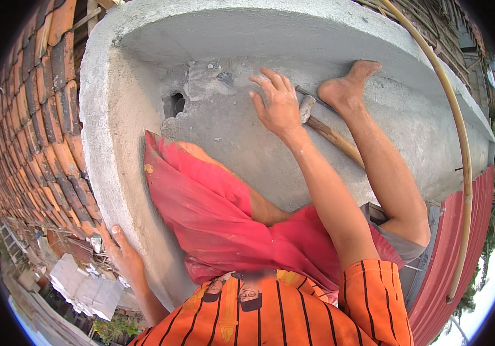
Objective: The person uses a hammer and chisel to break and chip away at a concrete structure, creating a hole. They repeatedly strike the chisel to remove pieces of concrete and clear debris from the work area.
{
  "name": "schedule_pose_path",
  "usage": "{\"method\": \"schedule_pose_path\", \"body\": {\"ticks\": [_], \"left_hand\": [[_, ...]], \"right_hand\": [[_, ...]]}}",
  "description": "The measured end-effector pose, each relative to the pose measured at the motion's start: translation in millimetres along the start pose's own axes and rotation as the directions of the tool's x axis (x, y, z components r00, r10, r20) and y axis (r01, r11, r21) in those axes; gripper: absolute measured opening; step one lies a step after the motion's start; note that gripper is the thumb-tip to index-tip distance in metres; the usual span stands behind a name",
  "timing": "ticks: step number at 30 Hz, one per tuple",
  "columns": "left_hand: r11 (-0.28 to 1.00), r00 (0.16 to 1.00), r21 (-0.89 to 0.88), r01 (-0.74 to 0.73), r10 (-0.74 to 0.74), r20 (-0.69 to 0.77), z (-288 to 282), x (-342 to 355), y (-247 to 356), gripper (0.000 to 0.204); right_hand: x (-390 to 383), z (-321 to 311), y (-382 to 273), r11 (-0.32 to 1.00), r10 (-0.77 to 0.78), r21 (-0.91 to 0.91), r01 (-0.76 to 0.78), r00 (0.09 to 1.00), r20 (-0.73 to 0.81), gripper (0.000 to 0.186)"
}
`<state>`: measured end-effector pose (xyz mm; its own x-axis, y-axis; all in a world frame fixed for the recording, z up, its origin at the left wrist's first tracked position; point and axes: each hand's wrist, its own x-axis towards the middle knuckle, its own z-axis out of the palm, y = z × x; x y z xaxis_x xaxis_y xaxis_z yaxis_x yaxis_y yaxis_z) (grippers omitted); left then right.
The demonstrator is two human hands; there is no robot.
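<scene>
My right hand (277, 106) is over the grey concrete floor (242, 147) of a walled trough, its fingers apart and nothing in them. Close beside it lies a hammer (335, 138) with a wooden handle and a dusty, blocky head. A thin dark metal rod (312, 96), perhaps a chisel, lies just past the hammer head, running toward my bare foot (348, 86). My left hand (125, 254) rests on the outer edge of the concrete wall (106, 155) at the left, fingers stretched out and thumb apart.
A round hole (175, 104) opens in the floor near the left corner, with rough broken concrete around it. Tiled roofing (45, 132) slopes outside the left wall. A bamboo pole (461, 138) and red corrugated sheeting (455, 248) are at the right. White blocks (86, 285) sit lower left.
</scene>
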<state>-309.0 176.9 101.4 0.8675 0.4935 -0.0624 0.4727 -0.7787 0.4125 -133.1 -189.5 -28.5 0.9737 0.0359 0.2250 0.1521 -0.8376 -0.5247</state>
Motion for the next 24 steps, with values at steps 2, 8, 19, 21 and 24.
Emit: {"method": "schedule_pose_path", "body": {"ticks": [2,8,19,21,24], "left_hand": [[1.0,1.0,-0.023,0.004,-0.003,0.005,0.6,0.0,-0.2,0.052],[0.99,0.993,-0.069,-0.121,0.12,-0.021,5.0,9.3,-3.4,0.051],[0.77,0.768,0.038,-0.637,0.638,-0.059,-23.8,41.0,119.9,0.041],[0.564,0.539,-0.048,-0.824,0.808,0.239,-1.1,54.3,188.5,0.037],[0.252,0.157,-0.12,-0.96,0.843,0.515,77.3,47.0,275.2,0.03]], "right_hand": [[-44.5,-26.6,41.5,0.977,0.174,-0.125,-0.174,0.985,-0.017,0.042],[-122.5,-59.6,101.2,0.895,0.349,-0.292,-0.338,0.937,-0.014,0.043],[-88.1,-107.5,29.9,0.953,0.302,0.084,-0.292,0.94,-0.161,0.042],[-75.6,-146.6,17.6,0.949,0.273,0.232,-0.211,0.922,-0.276,0.039],[-67.1,-173.7,7.7,0.921,0.223,0.388,-0.044,0.875,-0.43,0.038]]}}
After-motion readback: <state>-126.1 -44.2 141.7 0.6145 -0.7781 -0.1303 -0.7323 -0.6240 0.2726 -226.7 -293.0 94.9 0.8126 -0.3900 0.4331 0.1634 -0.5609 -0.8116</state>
